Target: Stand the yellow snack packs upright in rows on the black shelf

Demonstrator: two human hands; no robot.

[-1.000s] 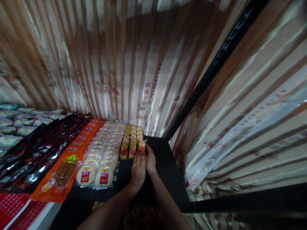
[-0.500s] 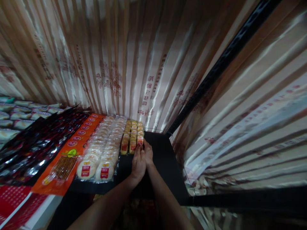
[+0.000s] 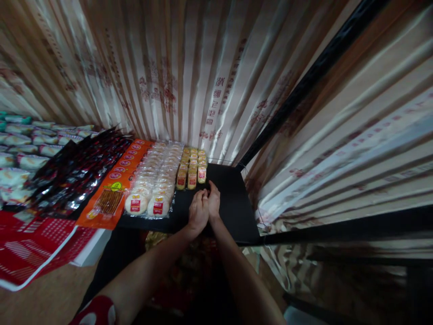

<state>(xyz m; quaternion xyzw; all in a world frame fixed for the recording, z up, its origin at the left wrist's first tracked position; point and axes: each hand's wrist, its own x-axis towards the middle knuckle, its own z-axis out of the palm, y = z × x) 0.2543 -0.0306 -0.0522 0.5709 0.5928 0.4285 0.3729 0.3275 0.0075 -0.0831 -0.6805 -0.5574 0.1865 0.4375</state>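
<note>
My left hand (image 3: 199, 210) and my right hand (image 3: 214, 201) are side by side over the black shelf (image 3: 233, 198), touching or nearly so. The fingers of both are bent and pressed together, and the space between the palms is hidden, so I cannot see whether anything is in them. Just beyond my fingertips stand small yellow snack packs (image 3: 191, 176) with red-and-white labels, in three short rows. To their left lie two rows of round white crackers (image 3: 158, 205) in clear wrappers.
Further left are an orange bag of brown sticks (image 3: 110, 201), shiny dark packets (image 3: 77, 176) and white packets (image 3: 32, 160). A red basket (image 3: 30, 243) with a white handle sits below them. A pleated curtain (image 3: 189, 67) hangs behind, and a black post (image 3: 291, 106) rises at the right.
Both hands have drawn back toward me from the rightmost yellow pack, which now stands free of my fingers. The view has tipped down, showing more of the red basket.
</note>
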